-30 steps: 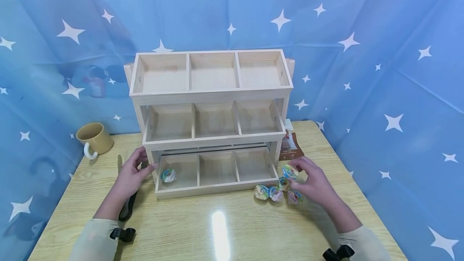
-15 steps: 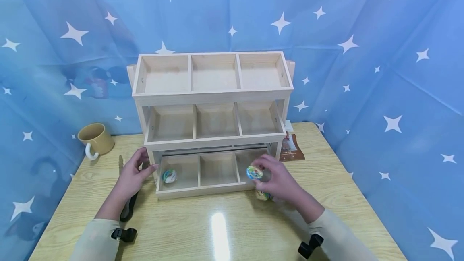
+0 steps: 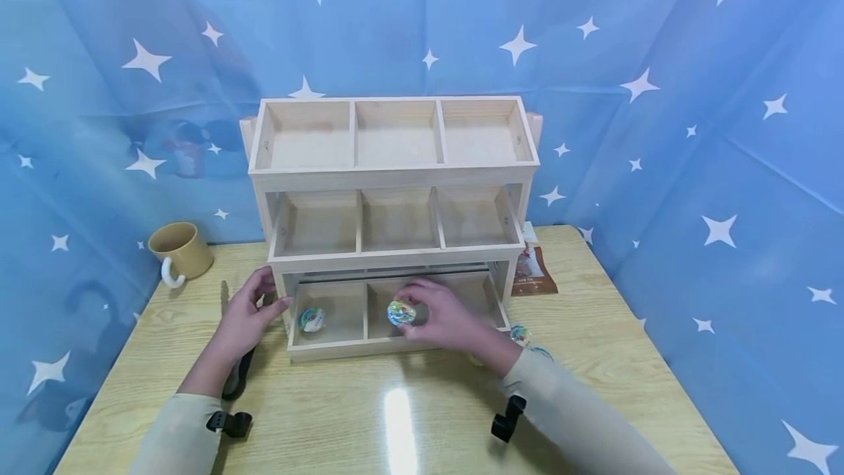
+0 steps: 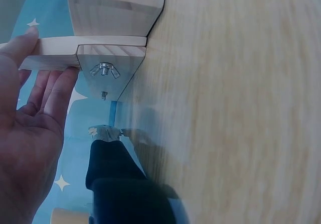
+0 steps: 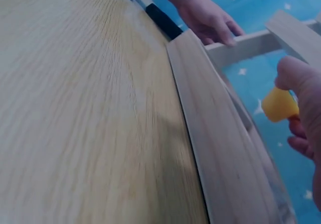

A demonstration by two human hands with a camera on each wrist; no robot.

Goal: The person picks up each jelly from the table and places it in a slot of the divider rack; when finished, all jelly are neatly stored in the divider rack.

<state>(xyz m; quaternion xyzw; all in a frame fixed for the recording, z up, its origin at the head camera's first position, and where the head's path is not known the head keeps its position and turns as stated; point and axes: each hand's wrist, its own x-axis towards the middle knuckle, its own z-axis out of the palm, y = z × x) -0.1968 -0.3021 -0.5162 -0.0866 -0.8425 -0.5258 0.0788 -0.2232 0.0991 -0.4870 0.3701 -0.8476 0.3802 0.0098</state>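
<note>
A three-tier wooden rack (image 3: 394, 176) stands on the table, its bottom tray (image 3: 356, 348) pulled forward. My right hand (image 3: 440, 318) pinches a small jelly cup (image 3: 401, 312) with a colourful lid over the tray's middle compartment; the right wrist view shows the cup's yellow body (image 5: 279, 105). Another jelly cup (image 3: 308, 319) lies in the left compartment. My left hand (image 3: 247, 315) grips the tray's left corner, thumb on the wood (image 4: 55, 53). Two more cups (image 3: 521, 335) show behind my right forearm.
A yellow mug (image 3: 179, 249) stands at the table's back left. A black strap-like object (image 3: 234, 378) lies under my left wrist. A brown packet (image 3: 531, 272) lies right of the rack. Blue star-patterned cloth surrounds the table.
My right hand lifted a jelly cup from the group at the right and carried it left to the tray's middle compartment. The left hand stayed on the tray corner.
</note>
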